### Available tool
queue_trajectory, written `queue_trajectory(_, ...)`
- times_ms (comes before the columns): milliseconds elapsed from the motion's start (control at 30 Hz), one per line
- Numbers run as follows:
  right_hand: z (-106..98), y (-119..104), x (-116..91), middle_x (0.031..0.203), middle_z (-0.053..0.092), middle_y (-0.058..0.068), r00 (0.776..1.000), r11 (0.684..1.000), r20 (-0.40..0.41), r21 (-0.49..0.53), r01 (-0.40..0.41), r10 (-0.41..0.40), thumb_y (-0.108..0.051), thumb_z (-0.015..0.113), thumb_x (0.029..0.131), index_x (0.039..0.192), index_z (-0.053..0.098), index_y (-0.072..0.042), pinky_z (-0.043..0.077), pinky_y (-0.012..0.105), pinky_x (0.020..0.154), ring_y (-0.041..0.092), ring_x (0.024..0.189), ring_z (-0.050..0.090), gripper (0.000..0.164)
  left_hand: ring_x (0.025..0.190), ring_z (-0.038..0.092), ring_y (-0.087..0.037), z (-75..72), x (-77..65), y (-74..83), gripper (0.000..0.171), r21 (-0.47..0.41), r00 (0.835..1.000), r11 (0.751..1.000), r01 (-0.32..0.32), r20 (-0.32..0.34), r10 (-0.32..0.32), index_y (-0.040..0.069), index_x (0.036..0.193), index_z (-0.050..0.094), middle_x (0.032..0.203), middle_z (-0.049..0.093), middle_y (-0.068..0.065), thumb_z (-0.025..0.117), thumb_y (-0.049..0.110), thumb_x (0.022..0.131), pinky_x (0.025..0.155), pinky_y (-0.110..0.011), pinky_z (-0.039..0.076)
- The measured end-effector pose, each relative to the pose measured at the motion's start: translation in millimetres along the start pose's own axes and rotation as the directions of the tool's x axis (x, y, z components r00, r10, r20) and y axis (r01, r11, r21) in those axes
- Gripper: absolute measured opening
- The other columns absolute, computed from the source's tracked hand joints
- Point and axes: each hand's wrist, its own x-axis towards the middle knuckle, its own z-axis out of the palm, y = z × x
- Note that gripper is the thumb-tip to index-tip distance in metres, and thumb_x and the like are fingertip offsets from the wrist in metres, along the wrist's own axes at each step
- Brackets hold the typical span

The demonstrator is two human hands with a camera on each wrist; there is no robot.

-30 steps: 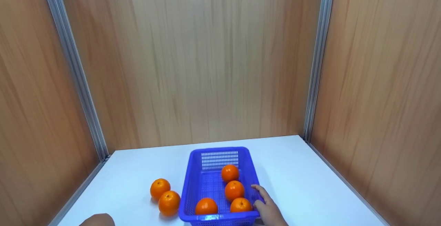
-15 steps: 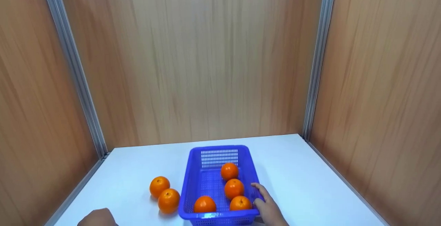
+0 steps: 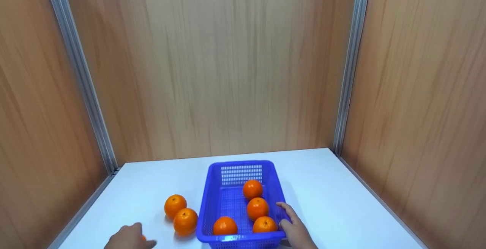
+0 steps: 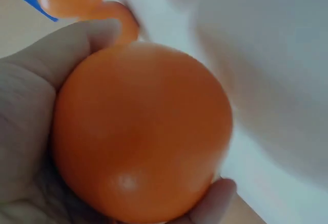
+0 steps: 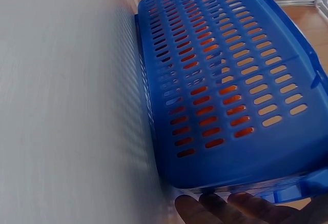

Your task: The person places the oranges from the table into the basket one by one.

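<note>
My left hand point(image 3: 128, 237) holds an orange point(image 4: 143, 131) low at the front left, thumb on one side and fingertips curled round the other. In the head view the hand mostly hides that fruit. Two more oranges, a farther one point(image 3: 175, 206) and a nearer one point(image 3: 185, 222), rest on the table left of a blue plastic basket point(image 3: 248, 237). At the basket's near right corner my right hand point(image 3: 298, 232) grips it, index finger along the right rim. The right wrist view shows fingertips point(image 5: 192, 208) at the lower edge of its slotted wall.
Inside the basket, several oranges lie along the right side and near end, including one at the near left point(image 3: 225, 226). Wood-grain panels point(image 3: 228, 70) enclose the white table point(image 3: 322, 188) at the back and sides, with metal posts point(image 3: 351, 63) in the corners.
My left hand has come farther into the head view, up and to the right, with part of its orange now showing. The right hand and basket stay in place.
</note>
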Motion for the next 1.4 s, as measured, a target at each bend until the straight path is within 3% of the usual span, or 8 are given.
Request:
queue_trajectory(133, 0, 2, 1, 0.156, 0.009, 0.029, 1.0, 1.0, 0.007, 0.007, -0.008, 0.008, -0.011, 0.041, 0.087, 0.148, 0.03, -0.023, 0.055, 0.042, 0.067, 0.038, 0.109, 0.053, 0.063, 0.067, 0.052, -0.023, -7.8, -13.7, 23.6, 0.094, -0.006, 0.992, 0.997, -0.07, -0.108, 0.069, -0.001, 0.115, 0.057, 0.084, 0.056, -0.011, 0.069, 0.073, 0.058, 0.062, -0.037, 0.052)
queue_trajectory(233, -1, 3, 2, 0.156, 0.01, 0.029, 1.0, 1.0, 0.008, -0.002, -0.001, 0.001, -0.012, 0.041, 0.087, 0.148, 0.03, -0.022, 0.056, 0.05, 0.072, 0.043, 0.116, 0.05, 0.063, 0.071, 0.05, -0.025, -16.4, -29.9, 42.9, 0.089, -0.026, 0.977, 0.992, -0.122, -0.179, 0.116, 0.008, 0.117, 0.06, 0.09, 0.054, -0.012, 0.066, 0.074, 0.059, 0.062, -0.038, 0.053)
queue_trajectory(333, -1, 3, 3, 0.156, 0.009, 0.029, 1.0, 1.0, 0.012, -0.004, -0.003, 0.004, -0.012, 0.041, 0.088, 0.148, 0.029, -0.023, 0.055, 0.057, 0.075, 0.05, 0.123, 0.045, 0.062, 0.08, 0.051, -0.029, -24.8, -46.5, 61.0, 0.077, -0.025, 0.945, 0.981, -0.194, -0.274, 0.18, 0.017, 0.117, 0.063, 0.103, 0.054, -0.015, 0.064, 0.072, 0.063, 0.068, -0.046, 0.056)
queue_trajectory(600, -2, 2, 4, 0.158, 0.01, 0.025, 1.0, 0.999, -0.006, -0.033, 0.007, -0.007, -0.011, 0.042, 0.085, 0.146, 0.032, -0.024, 0.049, 0.064, 0.085, 0.057, 0.135, 0.027, 0.064, 0.106, 0.046, -0.036, -42.0, -85.1, 102.5, 0.056, 0.006, 0.799, 0.937, -0.35, -0.519, 0.302, 0.029, 0.113, 0.063, 0.127, 0.048, -0.014, 0.074, 0.061, 0.067, 0.082, -0.048, 0.057)
queue_trajectory(933, -1, 1, 4, 0.157, 0.007, 0.028, 0.999, 0.999, 0.008, 0.017, -0.033, 0.033, -0.012, 0.042, 0.085, 0.148, 0.029, -0.024, 0.055, 0.057, 0.073, 0.057, 0.127, 0.038, 0.065, 0.118, 0.037, -0.033, -62.0, -114.0, 131.4, 0.064, 0.09, 0.613, 0.833, -0.545, -0.635, 0.47, 0.033, 0.119, 0.056, 0.138, 0.038, -0.008, 0.088, 0.019, 0.065, 0.083, -0.044, 0.057)
queue_trajectory(1033, 0, 1, 3, 0.157, 0.007, 0.028, 0.999, 0.999, 0.006, 0.017, -0.043, 0.043, -0.013, 0.043, 0.085, 0.148, 0.03, -0.025, 0.054, 0.06, 0.074, 0.06, 0.131, 0.031, 0.065, 0.121, 0.036, -0.032, -68.7, -115.0, 135.7, 0.067, 0.132, 0.577, 0.807, -0.575, -0.635, 0.515, 0.034, 0.121, 0.055, 0.139, 0.037, -0.007, 0.087, 0.015, 0.066, 0.083, -0.043, 0.058)
queue_trajectory(1267, -1, 2, 2, 0.156, 0.01, 0.029, 1.0, 1.0, 0.022, 0.011, 0.017, -0.018, -0.011, 0.042, 0.086, 0.147, 0.032, -0.022, 0.056, 0.052, 0.073, 0.05, 0.122, 0.044, 0.063, 0.12, 0.041, -0.029, -77.8, -109.5, 143.3, 0.065, 0.292, 0.511, 0.758, -0.583, -0.594, 0.621, 0.035, 0.121, 0.057, 0.136, 0.041, -0.005, 0.087, 0.018, 0.066, 0.082, -0.037, 0.058)
queue_trajectory(1400, -2, 0, 1, 0.156, 0.009, 0.03, 1.0, 1.0, 0.027, 0.02, 0.011, -0.011, -0.011, 0.043, 0.085, 0.146, 0.032, -0.022, 0.055, 0.057, 0.074, 0.058, 0.127, 0.037, 0.063, 0.12, 0.043, -0.03, -84.4, -107.9, 147.7, 0.065, 0.36, 0.468, 0.736, -0.573, -0.594, 0.655, 0.035, 0.124, 0.055, 0.136, 0.041, -0.006, 0.086, 0.021, 0.068, 0.081, -0.037, 0.058)
